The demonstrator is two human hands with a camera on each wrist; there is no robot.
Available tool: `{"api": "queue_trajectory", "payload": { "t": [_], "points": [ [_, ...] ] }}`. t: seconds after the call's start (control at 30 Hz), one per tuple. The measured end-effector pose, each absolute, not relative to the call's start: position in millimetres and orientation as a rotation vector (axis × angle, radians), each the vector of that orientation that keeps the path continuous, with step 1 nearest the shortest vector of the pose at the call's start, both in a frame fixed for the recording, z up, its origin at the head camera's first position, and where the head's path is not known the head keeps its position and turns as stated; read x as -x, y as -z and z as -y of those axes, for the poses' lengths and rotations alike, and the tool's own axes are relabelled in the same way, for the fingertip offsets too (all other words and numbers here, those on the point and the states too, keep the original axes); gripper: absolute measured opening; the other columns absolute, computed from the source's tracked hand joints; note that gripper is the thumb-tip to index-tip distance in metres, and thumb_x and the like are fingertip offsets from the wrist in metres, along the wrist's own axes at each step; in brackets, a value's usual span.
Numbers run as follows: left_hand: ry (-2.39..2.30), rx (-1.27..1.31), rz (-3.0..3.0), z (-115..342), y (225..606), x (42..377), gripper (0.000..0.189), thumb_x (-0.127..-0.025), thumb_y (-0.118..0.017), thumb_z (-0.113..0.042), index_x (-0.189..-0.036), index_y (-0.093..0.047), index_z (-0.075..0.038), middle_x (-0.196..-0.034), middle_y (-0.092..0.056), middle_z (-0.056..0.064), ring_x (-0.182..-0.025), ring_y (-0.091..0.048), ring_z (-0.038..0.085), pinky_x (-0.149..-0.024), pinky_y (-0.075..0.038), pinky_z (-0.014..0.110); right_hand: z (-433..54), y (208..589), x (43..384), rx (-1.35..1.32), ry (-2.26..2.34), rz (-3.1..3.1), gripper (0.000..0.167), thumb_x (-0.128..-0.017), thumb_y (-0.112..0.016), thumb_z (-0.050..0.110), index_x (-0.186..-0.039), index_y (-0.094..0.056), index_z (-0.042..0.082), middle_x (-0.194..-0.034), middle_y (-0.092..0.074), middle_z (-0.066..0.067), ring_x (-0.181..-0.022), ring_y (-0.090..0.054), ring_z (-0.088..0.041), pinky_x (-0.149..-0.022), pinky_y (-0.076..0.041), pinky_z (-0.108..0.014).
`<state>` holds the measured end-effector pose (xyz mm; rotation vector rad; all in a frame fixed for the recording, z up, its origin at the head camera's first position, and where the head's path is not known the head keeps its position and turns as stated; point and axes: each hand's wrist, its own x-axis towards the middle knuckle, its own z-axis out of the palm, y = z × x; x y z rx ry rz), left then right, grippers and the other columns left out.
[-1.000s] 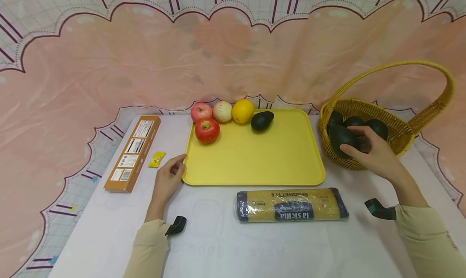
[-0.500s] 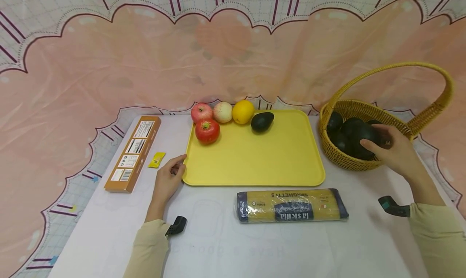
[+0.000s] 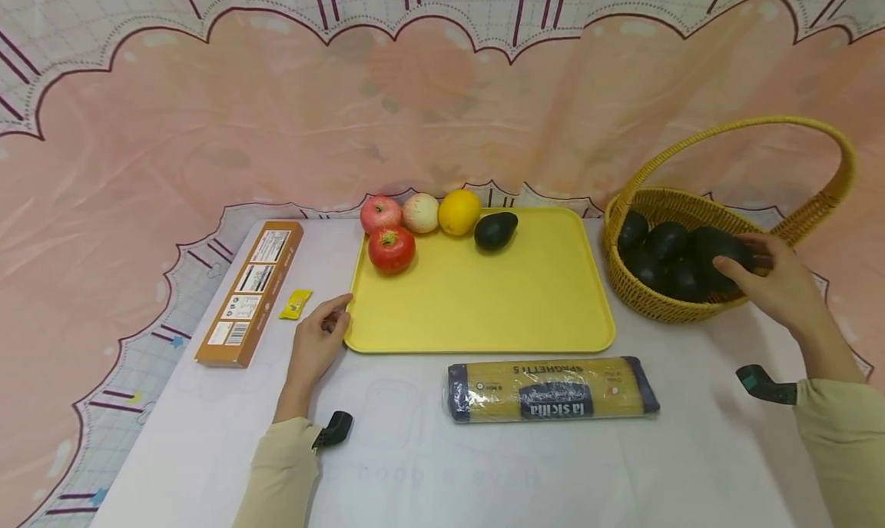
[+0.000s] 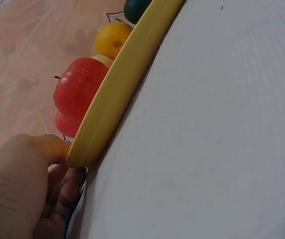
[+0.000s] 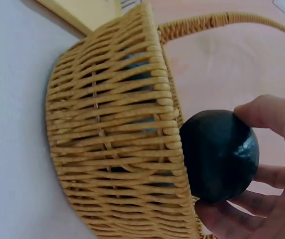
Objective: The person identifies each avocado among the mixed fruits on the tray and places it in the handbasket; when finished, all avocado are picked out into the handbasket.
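Observation:
My right hand (image 3: 788,290) grips a dark green avocado (image 3: 715,255) at the right side of the wicker basket (image 3: 646,299). In the right wrist view, thumb and fingers lie around that avocado (image 5: 219,154), which sits at the basket's rim (image 5: 175,134). Several other dark avocados (image 3: 667,241) lie in the basket. My left hand (image 3: 318,340) rests on the table by the left edge of a yellow tray (image 3: 477,351), fingers loosely bent. In the left wrist view it touches the tray's rim (image 4: 105,109) and holds nothing visible.
On the tray are a red pomegranate-like fruit (image 3: 391,250), two apples (image 3: 379,214), an orange (image 3: 459,211) and an avocado (image 3: 495,230). A spaghetti pack (image 3: 553,390) lies in front. Left are a long orange-brown box (image 3: 250,293) and a yellow wrapped candy (image 3: 296,304). The basket's tall handle (image 3: 760,121) arches above it.
My right hand has moved right across the basket with the avocado in its grip, from the basket's left side to its right side. The left hand stays by the tray.

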<state>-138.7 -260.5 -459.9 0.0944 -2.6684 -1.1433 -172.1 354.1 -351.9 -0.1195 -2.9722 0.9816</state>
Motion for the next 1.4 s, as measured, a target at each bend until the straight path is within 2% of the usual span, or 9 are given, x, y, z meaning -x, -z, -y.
{"api": "queue_trajectory", "payload": {
  "t": [0.1,0.4,0.57,0.63,0.83,1.1,1.4],
  "points": [
    [1.154,-0.093,2.662,261,460,138,0.033,-0.092,-0.057,-0.011,-0.124,-0.062,-0.013,-0.094,-0.065,0.010,-0.076,-0.052,0.013,-0.064,-0.039,0.013,-356,351,173,0.104,-0.979,2.981,0.077,-0.093,-0.051,0.043,-0.146,-0.021,-0.004,-0.139,-0.031,-0.040,-0.119,-0.034,-0.059,-0.089,-0.032,-0.068],
    [1.171,-0.092,2.665,262,460,137,0.032,-0.092,-0.057,-0.011,-0.124,-0.062,-0.013,-0.093,-0.065,0.011,-0.077,-0.052,0.015,-0.064,-0.038,0.013,-361,347,177,0.085,-0.868,3.053,0.077,-0.092,-0.050,0.045,-0.143,-0.025,-0.006,-0.134,-0.035,-0.041,-0.118,-0.035,-0.058,-0.086,-0.031,-0.068],
    [1.176,-0.092,2.662,262,461,137,0.032,-0.092,-0.057,-0.011,-0.124,-0.062,-0.013,-0.092,-0.064,0.011,-0.076,-0.051,0.015,-0.064,-0.038,0.012,-366,345,183,0.101,-0.761,3.119,0.080,-0.092,-0.048,0.050,-0.142,-0.026,-0.008,-0.131,-0.034,-0.043,-0.116,-0.034,-0.059,-0.085,-0.023,-0.075],
    [1.171,-0.090,2.663,262,461,137,0.032,-0.092,-0.057,-0.011,-0.124,-0.062,-0.012,-0.092,-0.064,0.011,-0.076,-0.051,0.014,-0.064,-0.038,0.013,-367,344,186,0.101,-0.709,3.146,0.082,-0.091,-0.047,0.052,-0.141,-0.026,-0.009,-0.130,-0.033,-0.044,-0.114,-0.033,-0.060,-0.085,-0.023,-0.076],
    [1.173,-0.088,2.660,261,462,138,0.032,-0.092,-0.057,-0.013,-0.124,-0.062,-0.012,-0.092,-0.064,0.010,-0.075,-0.051,0.012,-0.064,-0.039,0.013,-367,343,193,0.074,-0.584,3.161,0.081,-0.090,-0.050,0.052,-0.132,-0.032,-0.015,-0.124,-0.039,-0.043,-0.108,-0.038,-0.059,-0.086,-0.031,-0.069],
    [1.147,-0.069,2.660,261,461,139,0.032,-0.092,-0.057,-0.013,-0.124,-0.062,-0.013,-0.092,-0.065,0.009,-0.075,-0.052,0.013,-0.063,-0.039,0.013,-368,345,195,-0.038,-0.531,3.123,0.072,-0.089,-0.059,0.037,-0.126,-0.035,-0.019,-0.115,-0.044,-0.042,-0.101,-0.045,-0.056,-0.083,-0.035,-0.065],
    [1.151,-0.070,2.656,261,462,140,0.032,-0.092,-0.057,-0.012,-0.123,-0.063,-0.013,-0.091,-0.065,0.010,-0.074,-0.051,0.013,-0.063,-0.038,0.013,-377,347,202,-0.230,-0.565,3.162,0.070,-0.084,-0.067,0.027,-0.129,-0.034,-0.015,-0.121,-0.042,-0.040,-0.109,-0.041,-0.056,-0.089,-0.032,-0.066]
  ]
}}
